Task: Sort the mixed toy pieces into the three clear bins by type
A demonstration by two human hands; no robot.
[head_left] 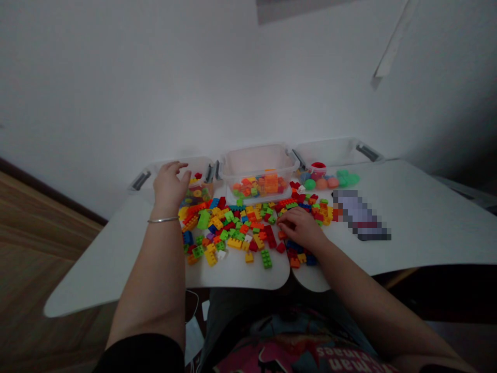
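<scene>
My left hand [171,184] is raised over the left clear plastic bin [159,168], its thumb and fingers apart and nothing in them. Several toy building bricks lie inside that bin. Over the right part of a wide pile of colourful toy bricks [233,242], my right hand [303,228] is low, its fingers curled and pressed together at the tips. What they hold, if anything, is too small to make out. Near its fingertips lie a long red brick [270,236] and an orange brick [282,235]. A green brick [266,259] lies at the pile's front.
A middle clear bin [256,158] holds orange, yellow and green bricks. The right clear bin [330,150] contains a red cup-like piece [318,170] and rounded green and orange pieces. A blurred-out flat object [361,215] lies at right on the white table [427,223], against the wall.
</scene>
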